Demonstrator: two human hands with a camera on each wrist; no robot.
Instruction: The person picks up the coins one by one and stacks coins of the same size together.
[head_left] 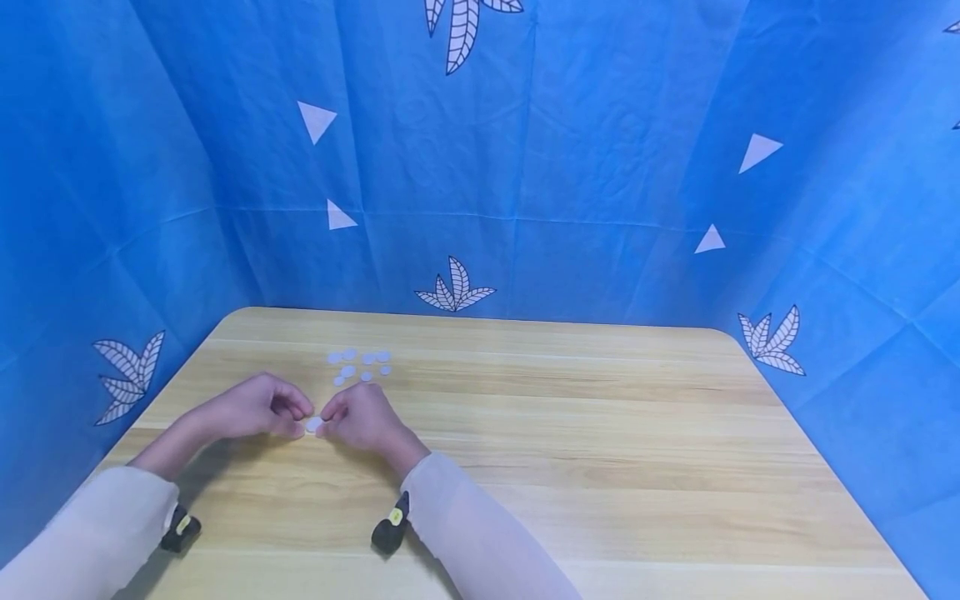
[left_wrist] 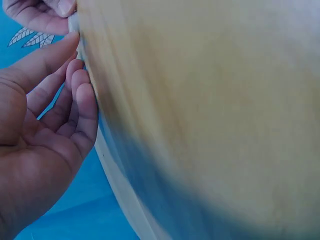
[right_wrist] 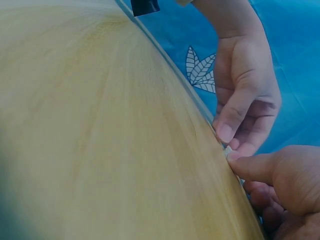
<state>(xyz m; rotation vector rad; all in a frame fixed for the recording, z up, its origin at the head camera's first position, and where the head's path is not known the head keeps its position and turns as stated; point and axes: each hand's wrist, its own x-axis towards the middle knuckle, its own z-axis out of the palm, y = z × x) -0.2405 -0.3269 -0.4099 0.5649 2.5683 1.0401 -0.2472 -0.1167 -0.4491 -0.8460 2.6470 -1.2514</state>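
At the left edge, a creased blue cloth backdrop printed with white leaves and triangles (head_left: 600, 125) is seen, hung across the top to the right edge. At lower left, one rim of a small, flat white disc (head_left: 314, 425) is pinched by the bare left hand (head_left: 264, 407); its opposite rim is pinched by the bare right hand (head_left: 365, 417). Just above, similar white discs (head_left: 348, 371) are scattered on the pale, wood-grained tabletop (head_left: 615, 450), whose rounded corner is seen at right.
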